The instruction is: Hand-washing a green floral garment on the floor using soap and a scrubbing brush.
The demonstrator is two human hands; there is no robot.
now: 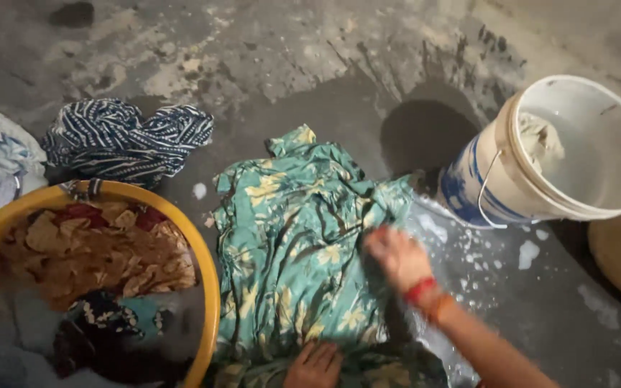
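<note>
left hand flat on green floral cloth | right hand blurred, grip unclear | wet concrete floor

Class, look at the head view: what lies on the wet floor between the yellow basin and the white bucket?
The green floral cloth, spread flat, with the right hand and left hand pressing on it. Soap foam flecks dot the floor nearer the white bucket.

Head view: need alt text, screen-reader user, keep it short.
Two bare hands work a wet green floral garment spread on a concrete floor: left hand pressing its near edge, right hand blurred over the cloth. A yellow tub of clothes sits left, a white bucket right.
</note>
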